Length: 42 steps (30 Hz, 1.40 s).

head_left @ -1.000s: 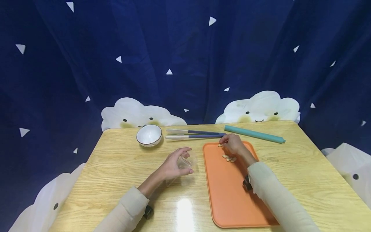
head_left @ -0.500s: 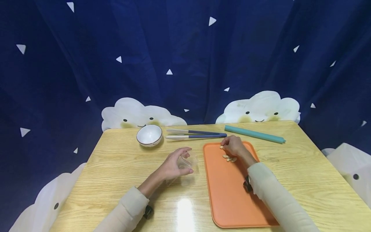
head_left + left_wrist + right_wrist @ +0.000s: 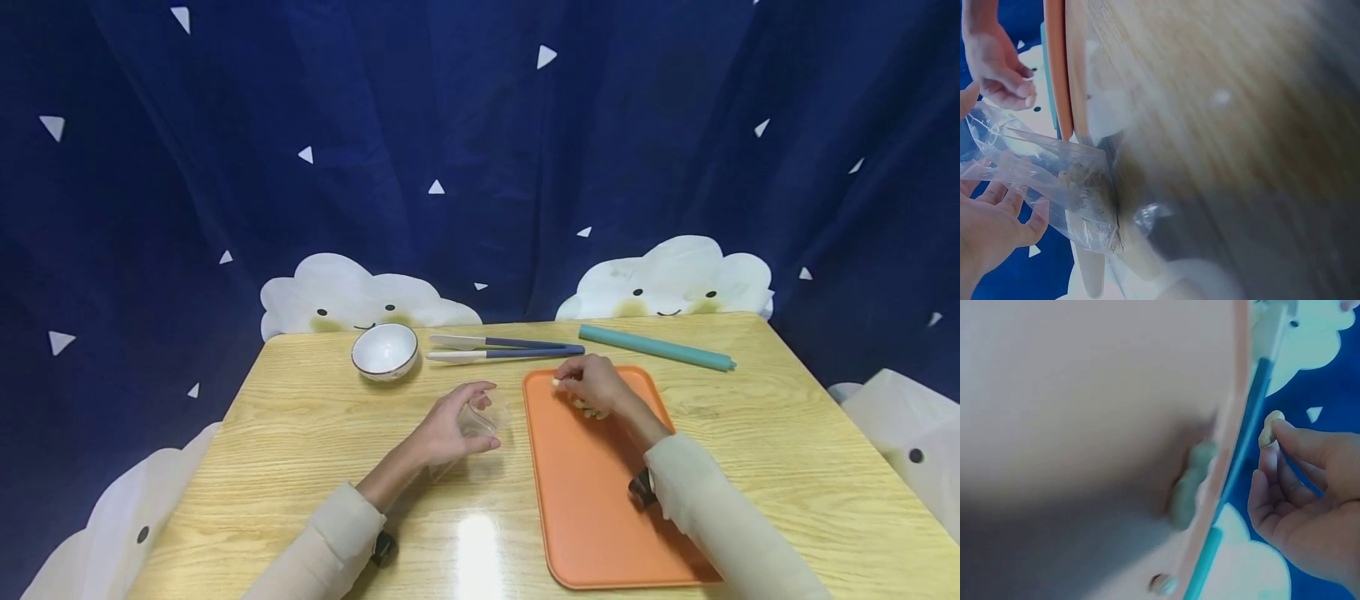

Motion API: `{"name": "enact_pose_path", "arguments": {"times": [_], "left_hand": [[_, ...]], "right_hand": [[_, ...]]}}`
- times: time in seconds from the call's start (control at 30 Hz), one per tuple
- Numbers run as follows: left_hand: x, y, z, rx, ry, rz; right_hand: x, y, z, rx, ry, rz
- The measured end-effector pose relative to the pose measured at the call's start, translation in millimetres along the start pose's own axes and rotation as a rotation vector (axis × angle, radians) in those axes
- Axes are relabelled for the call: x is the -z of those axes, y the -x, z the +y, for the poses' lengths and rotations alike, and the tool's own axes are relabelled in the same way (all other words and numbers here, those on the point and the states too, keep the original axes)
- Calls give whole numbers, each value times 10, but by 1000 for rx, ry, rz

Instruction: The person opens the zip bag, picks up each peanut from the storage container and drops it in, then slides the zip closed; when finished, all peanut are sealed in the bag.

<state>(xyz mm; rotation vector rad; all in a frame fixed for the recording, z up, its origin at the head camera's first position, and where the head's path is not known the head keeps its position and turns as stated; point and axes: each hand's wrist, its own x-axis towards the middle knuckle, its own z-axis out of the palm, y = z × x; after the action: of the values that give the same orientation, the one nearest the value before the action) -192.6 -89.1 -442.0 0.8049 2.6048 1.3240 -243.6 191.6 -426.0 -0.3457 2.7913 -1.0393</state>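
Observation:
My right hand (image 3: 600, 390) is over the far part of an orange tray (image 3: 585, 508). Thumb and finger pinch a single peanut (image 3: 1269, 430), clearly raised off the tray in the right wrist view. Several other peanuts (image 3: 588, 410) lie on the tray, partly hidden beneath that hand. Left of the tray, my left hand (image 3: 448, 429) curves its fingers and thumb around a clear plastic bag (image 3: 1088, 215), its mouth spread between them. Brownish contents (image 3: 1088, 181) show blurrily near the bag's bottom in the left wrist view.
A white bowl (image 3: 385, 351) with a dark rim stands at the back left of the wooden table (image 3: 300, 442). Blue-and-white tongs (image 3: 525, 353) lie behind the tray. Right of them is a teal stick (image 3: 657, 347). A dark blue curtain (image 3: 480, 150) hangs behind the table.
A peanut at the tray's far end has been picked up by my right hand, which has then shifted left with it toward the bag. The left hand and bag have stayed in place.

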Motion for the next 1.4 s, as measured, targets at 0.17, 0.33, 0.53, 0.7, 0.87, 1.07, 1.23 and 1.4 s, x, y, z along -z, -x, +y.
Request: {"name": "enact_pose_path", "arguments": {"times": [0.17,0.33,0.53,0.7,0.87,1.07,1.23,1.4], "left_hand": [[-6,-4,-10,1,0,5],[-11,-7,-8,-5,8,8],[-8,-5,-3,-2,2,7],[-7,-10,2,-7,12,4],[-7,-4,10,-8,11,6],[-3,-4,5,-10,9,0],[0,-4,0,-13,0,2],[0,-1,2,-9,7,4]], "right_hand": [[-22,91,-214,89,-47,-3],[-69,158,-428,240,-70,17],[-135,213,-666,298,-97,-11],[-218,241,-800,305,-82,-60],[-291,252,-847,326,-89,-86],[-258,267,-820,318,-87,-71],[-166,283,-736,306,-70,-44],[-80,312,-596,274,-65,-27]]}}
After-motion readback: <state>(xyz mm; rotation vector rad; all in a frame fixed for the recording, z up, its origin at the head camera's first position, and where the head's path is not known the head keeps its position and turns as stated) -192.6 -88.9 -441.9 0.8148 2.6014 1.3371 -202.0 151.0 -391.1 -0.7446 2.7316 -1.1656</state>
